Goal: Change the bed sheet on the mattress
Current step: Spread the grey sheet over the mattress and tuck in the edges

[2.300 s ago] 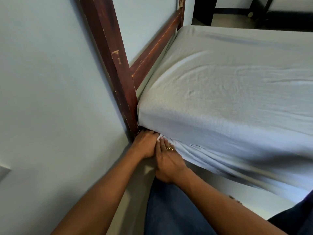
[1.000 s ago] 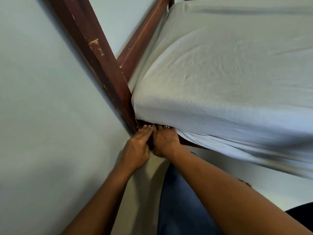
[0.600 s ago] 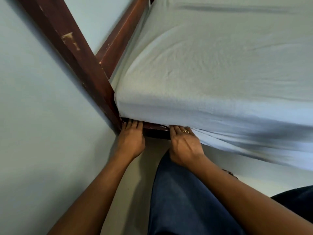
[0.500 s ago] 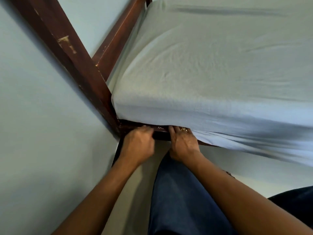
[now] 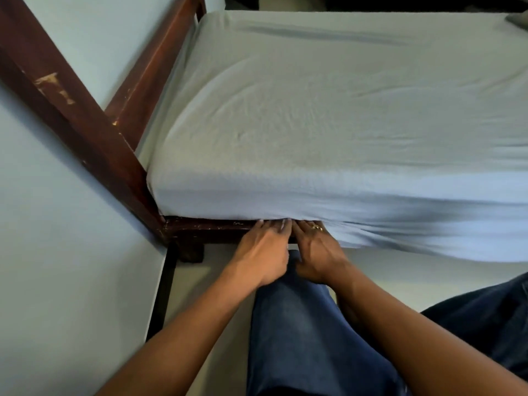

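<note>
Left hand (image 5: 261,251), right hand (image 5: 318,254): straight fingers (image 5: 270,228) press bed sheet (image 5: 343,124) hem at rail (image 5: 211,226).

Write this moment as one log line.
step: tuck sheet | left hand: fingers straight at sheet's lower edge, over rail | right hand: same, alongside | sheet further right: hangs loose

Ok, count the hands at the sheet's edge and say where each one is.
2. The left hand touches the bottom edge of the bed sheet above the wooden rail; the right hand, wearing a ring, is right beside it, where the sheet hangs loose.
</note>
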The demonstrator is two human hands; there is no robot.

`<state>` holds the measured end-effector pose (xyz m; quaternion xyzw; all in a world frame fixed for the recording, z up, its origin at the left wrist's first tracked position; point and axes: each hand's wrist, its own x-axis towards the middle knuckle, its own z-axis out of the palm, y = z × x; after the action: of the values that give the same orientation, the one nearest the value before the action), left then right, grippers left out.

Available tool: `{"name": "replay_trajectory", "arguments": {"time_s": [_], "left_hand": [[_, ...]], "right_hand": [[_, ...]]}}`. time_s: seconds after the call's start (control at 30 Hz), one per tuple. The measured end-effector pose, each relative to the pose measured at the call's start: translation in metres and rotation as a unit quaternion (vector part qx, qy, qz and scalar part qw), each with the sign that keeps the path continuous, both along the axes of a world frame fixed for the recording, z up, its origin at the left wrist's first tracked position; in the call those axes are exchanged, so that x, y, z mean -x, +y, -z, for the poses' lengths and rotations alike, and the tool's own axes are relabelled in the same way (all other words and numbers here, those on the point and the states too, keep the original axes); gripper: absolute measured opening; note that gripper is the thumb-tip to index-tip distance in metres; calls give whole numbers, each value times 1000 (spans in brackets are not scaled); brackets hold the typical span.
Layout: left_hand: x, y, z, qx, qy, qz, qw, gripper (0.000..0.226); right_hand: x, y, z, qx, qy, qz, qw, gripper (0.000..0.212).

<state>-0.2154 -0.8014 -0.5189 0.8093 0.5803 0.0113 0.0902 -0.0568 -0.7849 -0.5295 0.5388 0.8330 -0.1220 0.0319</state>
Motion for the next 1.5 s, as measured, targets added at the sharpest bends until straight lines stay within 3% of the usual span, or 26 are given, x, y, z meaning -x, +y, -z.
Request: {"name": "replay_trajectory", "arguments": {"time_s": [0.13,0.33,0.53,0.67,0.8,0.9,1.17,1.33,1.5], "left_hand": [[-8,-3,12,21,35,2,999,94],[-16,13,12,38,21,-13,999,88],[-19,15,18,47,9,-24,999,86],[-18,9,15,44,11,-23,999,87],[-18,-13,5,0,-19,6,1000,65],[-40,-16,8,9,-28,54,998,72],[-76,15,17,39,-36,23,998,75],[-52,0,17,-12,-16,6,1000,64],[-31,-9,23,12,39,-59,997,77]], "right_hand": [[11,20,-2,39,-34,11,999,82],[18,16,-7,26,-82,8,996,86],[-16,-38,-22,7,67,35,997,79],[-62,-23,-6,-6,-3,79,997,92],[-72,14,-4,7,-35,53,998,75],[-69,16,-3,5,-76,38,996,75],[-64,-28,-9,8,12,-9,1000,85],[-56,4,-3,-4,-22,-16,1000,90],[-51,-6,-4,-5,-25,-5,1000,88]]}}
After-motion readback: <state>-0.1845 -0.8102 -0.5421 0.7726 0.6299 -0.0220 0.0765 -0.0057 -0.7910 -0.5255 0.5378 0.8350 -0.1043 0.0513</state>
